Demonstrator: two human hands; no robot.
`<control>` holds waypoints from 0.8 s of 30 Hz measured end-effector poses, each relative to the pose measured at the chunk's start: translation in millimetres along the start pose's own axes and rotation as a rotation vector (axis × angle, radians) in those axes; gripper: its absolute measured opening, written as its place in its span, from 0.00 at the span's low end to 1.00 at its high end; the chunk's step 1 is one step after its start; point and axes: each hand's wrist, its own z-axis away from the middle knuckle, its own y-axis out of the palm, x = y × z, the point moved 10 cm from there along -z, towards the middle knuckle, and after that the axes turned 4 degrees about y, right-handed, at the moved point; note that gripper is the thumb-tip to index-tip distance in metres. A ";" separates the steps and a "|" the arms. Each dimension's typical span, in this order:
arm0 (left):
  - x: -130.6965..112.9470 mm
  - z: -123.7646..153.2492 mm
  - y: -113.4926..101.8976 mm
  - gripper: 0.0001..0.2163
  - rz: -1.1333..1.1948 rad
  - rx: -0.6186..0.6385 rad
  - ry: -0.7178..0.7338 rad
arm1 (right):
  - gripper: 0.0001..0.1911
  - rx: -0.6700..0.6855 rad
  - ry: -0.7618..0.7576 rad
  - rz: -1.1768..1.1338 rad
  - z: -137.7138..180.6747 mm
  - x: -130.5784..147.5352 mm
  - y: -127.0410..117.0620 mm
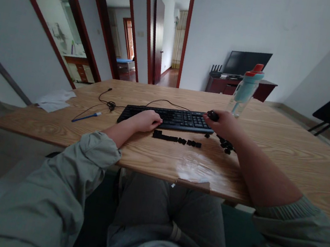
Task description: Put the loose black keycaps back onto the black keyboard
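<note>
A black keyboard (181,120) lies on the wooden table, with a number of its keys off. My left hand (148,120) is closed at the keyboard's front left part, its fingers curled against the front edge. Over the keyboard's right end, my right hand (224,123) grips a small black rounded object (213,115); its exact kind is unclear. Loose black keycaps (165,137) form a row in front of the keyboard. More keycaps (227,145) sit in a loose pile below my right wrist, partly hidden by the forearm.
A clear bottle (244,90) with a red lid stands behind my right hand. Left of the keyboard lie a blue-handled brush (85,116), a coiled cable (111,106) and white papers (55,100). Clear tape (195,171) covers part of the table's front edge (156,175).
</note>
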 end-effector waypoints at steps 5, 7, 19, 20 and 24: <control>8.6 12.2 -10.6 0.13 0.013 -0.149 -0.036 | 0.13 -0.015 -0.046 0.019 -1.0 0.6 -5.6; 12.1 15.2 -13.7 0.14 0.023 -0.184 -0.048 | 0.12 -0.039 -0.049 0.011 -0.7 0.1 -11.4; 4.3 11.5 -11.8 0.12 0.028 -0.119 -0.017 | 0.10 -0.076 -0.082 -0.027 3.6 9.1 -23.2; 5.1 11.8 -12.4 0.13 0.028 -0.125 -0.025 | 0.10 -0.086 -0.079 -0.026 3.6 9.7 -25.9; 10.2 12.9 -10.5 0.13 0.032 -0.105 -0.065 | 0.14 -0.145 -0.028 -0.032 -0.2 -4.9 -43.2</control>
